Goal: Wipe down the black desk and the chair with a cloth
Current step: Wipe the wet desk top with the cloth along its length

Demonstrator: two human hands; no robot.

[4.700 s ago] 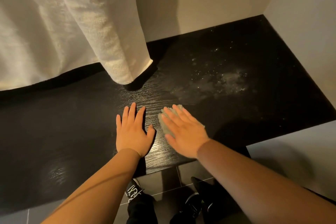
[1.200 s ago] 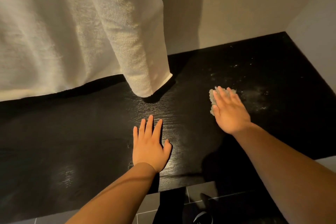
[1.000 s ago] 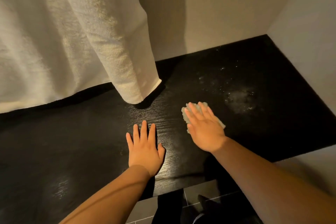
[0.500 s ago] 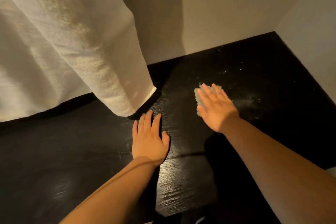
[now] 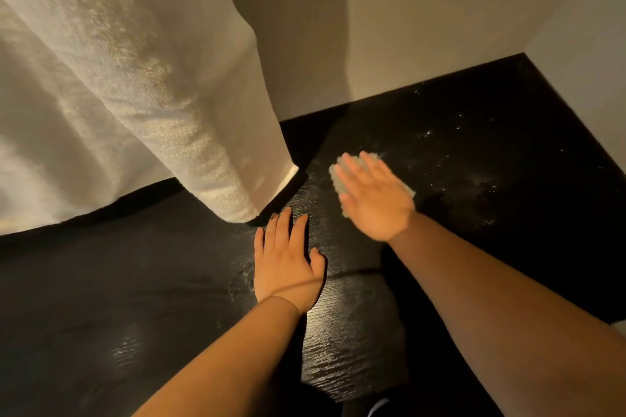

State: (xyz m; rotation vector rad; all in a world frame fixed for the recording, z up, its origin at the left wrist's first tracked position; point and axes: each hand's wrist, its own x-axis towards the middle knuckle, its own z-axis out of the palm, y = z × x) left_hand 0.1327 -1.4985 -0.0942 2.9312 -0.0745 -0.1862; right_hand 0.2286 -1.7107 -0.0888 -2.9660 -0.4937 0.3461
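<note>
A pale cloth [image 5: 334, 177] is pressed flat onto the black tabletop [image 5: 135, 281] under the right hand [image 5: 376, 200], in the far right part of the tabletop, short of its far right corner. The grip of this hand is released, with the fingers laid out straight over the cloth, whose edges are seen beside the fingertips and near the wrist. The left hand [image 5: 288, 264] is laid palm down on the bare tabletop, nearer the front edge, its grip likewise released and its fingers straight and close together. A white towel [image 5: 152, 95] is seen hanging over the far left edge, its lower corner just beyond the left fingertips. Pale specks [image 5: 481, 186] are scattered towards the right edge, beside the cloth.
</note>
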